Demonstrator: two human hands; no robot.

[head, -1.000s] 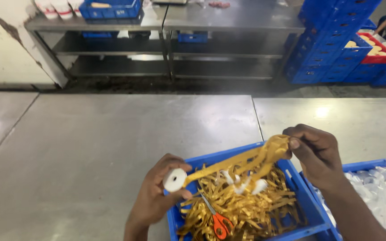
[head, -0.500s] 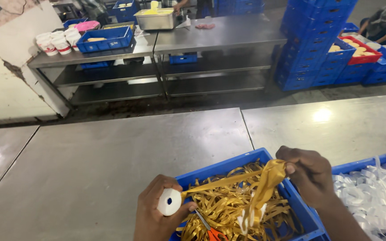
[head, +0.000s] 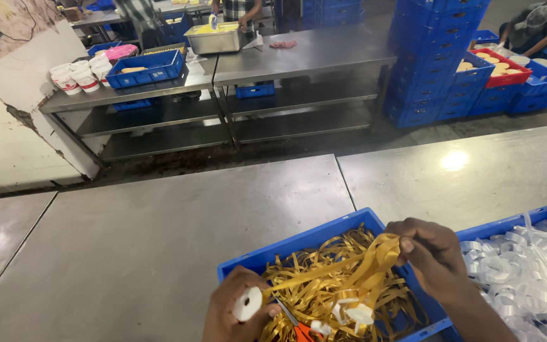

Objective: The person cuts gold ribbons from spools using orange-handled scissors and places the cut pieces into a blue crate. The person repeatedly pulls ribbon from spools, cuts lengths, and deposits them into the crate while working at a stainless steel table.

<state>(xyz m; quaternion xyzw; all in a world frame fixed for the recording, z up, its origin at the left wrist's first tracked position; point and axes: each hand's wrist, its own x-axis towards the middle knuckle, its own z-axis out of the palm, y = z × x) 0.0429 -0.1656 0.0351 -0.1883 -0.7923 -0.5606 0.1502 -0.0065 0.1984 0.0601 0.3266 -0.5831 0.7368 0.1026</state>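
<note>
Gold ribbon (head: pixel 324 269) runs lower-left to upper-right, left hand (head: pixel 235 310) gripping spool (head: pixel 247 304), right hand (head: pixel 435 256) pinching it.

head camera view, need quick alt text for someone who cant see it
Over a blue crate of cut gold ribbon, the left hand holds a white spool while the right hand pinches a looped bunch of ribbon. A second crate of white ribbon sits alongside on the steel table.

Gold ribbon (head: pixel 356 266) lower now, hands (head: pixel 435 256) closer together.
</note>
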